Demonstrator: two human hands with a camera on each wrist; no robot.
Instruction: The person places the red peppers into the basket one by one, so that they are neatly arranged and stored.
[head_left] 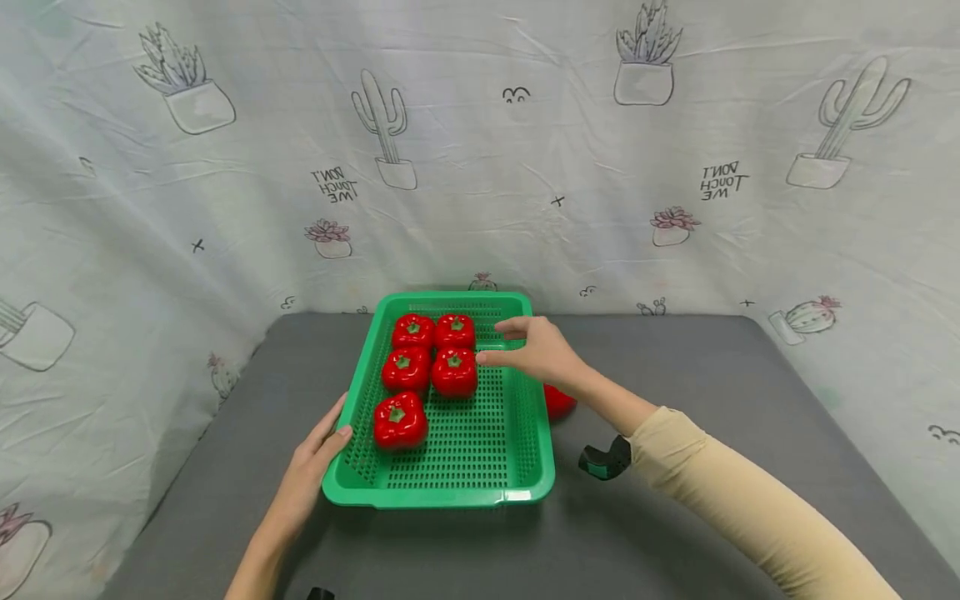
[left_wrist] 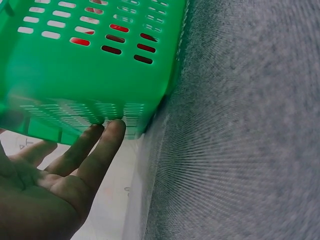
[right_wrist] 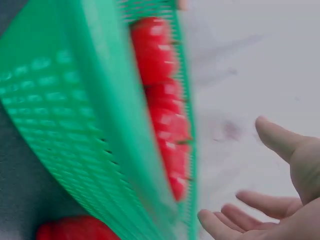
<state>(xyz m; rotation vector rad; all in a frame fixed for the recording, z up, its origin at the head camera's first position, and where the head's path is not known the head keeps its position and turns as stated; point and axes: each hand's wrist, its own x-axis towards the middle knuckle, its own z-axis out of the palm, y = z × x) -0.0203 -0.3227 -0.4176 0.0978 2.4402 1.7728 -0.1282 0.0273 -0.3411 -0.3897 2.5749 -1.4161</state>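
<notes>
A green perforated plastic basket stands on the grey table with several glossy red bell peppers inside, grouped on its left and far side. My left hand is at the basket's left side, its thumb at the rim. In the left wrist view its extended fingers touch the outer wall. Above the basket's right half, my right hand holds nothing, thumb and fingers apart, the thumb tip close beside a bell pepper in this view. The right wrist view shows the same spread fingers.
Outside the basket, by its right wall, lies another red bell pepper, partly hidden by the rim and my right forearm. A black-and-green wrist device shows below the right sleeve. A cactus-print curtain hangs behind the grey table.
</notes>
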